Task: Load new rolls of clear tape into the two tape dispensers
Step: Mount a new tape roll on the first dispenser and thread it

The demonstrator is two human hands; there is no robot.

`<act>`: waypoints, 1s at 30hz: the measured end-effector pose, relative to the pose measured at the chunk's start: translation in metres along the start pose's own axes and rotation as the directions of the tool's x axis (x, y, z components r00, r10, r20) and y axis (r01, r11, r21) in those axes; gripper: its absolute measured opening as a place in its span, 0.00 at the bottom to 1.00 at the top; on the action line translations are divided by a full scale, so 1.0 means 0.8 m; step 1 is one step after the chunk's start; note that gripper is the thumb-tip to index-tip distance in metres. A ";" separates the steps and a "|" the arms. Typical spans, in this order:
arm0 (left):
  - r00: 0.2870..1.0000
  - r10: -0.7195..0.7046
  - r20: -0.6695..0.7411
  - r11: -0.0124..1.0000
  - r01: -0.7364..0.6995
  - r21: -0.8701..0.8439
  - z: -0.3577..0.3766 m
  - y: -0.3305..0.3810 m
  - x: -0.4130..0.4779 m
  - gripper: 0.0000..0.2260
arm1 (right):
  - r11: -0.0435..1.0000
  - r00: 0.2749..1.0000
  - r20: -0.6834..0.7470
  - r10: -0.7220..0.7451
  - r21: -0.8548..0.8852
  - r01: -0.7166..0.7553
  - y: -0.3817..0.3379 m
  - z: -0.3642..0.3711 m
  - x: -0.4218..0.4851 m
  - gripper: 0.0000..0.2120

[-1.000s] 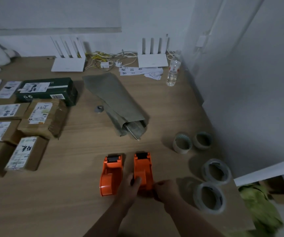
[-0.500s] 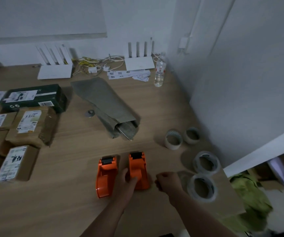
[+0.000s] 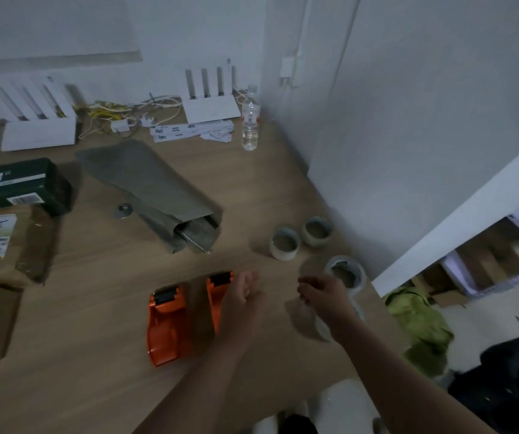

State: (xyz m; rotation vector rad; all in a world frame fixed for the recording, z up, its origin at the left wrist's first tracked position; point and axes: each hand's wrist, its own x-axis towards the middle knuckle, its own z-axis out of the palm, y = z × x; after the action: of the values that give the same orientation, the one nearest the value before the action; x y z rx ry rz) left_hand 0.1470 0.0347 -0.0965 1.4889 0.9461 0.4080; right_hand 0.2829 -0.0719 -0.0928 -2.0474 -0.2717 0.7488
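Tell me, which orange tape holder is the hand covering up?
The one on the right. The left hand hides most of it, so only its far end and left edge show. The other tape holder lies in full view beside it.

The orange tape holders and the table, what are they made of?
The two orange tape dispensers look like smooth moulded plastic: even bright colour, rounded edges. The table looks like wood or wood-look laminate: pale brown with faint grain lines; which one is unclear.
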 end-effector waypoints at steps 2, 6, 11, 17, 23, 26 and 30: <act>0.999 -0.016 0.028 0.999 0.017 -0.032 0.017 0.001 -0.002 0.18 | 0.980 0.998 -0.006 -0.069 -0.187 0.067 0.003 -0.023 0.003 0.07; 0.996 -0.086 0.037 0.993 0.089 -0.075 0.048 -0.004 -0.005 0.18 | 0.858 0.993 0.073 -0.098 -0.499 0.121 0.003 -0.069 -0.006 0.09; 0.991 -0.133 0.024 0.985 0.134 -0.112 0.076 -0.005 -0.007 0.15 | 0.619 0.982 0.187 0.004 -0.772 0.145 0.016 -0.092 -0.003 0.12; 0.990 -0.144 -0.003 0.983 0.143 -0.111 0.094 -0.005 -0.012 0.14 | 0.637 0.943 0.334 0.009 -0.728 0.252 0.075 -0.067 0.003 0.18; 0.989 -0.145 -0.023 0.986 0.142 -0.089 0.092 -0.006 -0.010 0.14 | 0.643 0.950 0.309 0.049 -0.737 0.207 0.096 -0.053 0.012 0.19; 0.990 -0.141 -0.016 0.987 0.139 -0.082 0.086 -0.007 -0.012 0.15 | 0.668 0.961 0.277 0.016 -0.718 0.196 0.109 -0.049 0.016 0.19; 0.989 -0.148 -0.023 0.983 0.145 -0.112 0.077 -0.009 -0.007 0.15 | 0.769 0.981 0.182 -0.071 -0.616 0.170 0.102 -0.049 0.009 0.12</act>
State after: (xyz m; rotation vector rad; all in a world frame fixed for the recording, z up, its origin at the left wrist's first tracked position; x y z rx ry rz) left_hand 0.1863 -0.0105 -0.1125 1.3075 1.0345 0.3706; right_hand 0.3043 -0.1415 -0.1471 -2.5711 -0.8332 0.7994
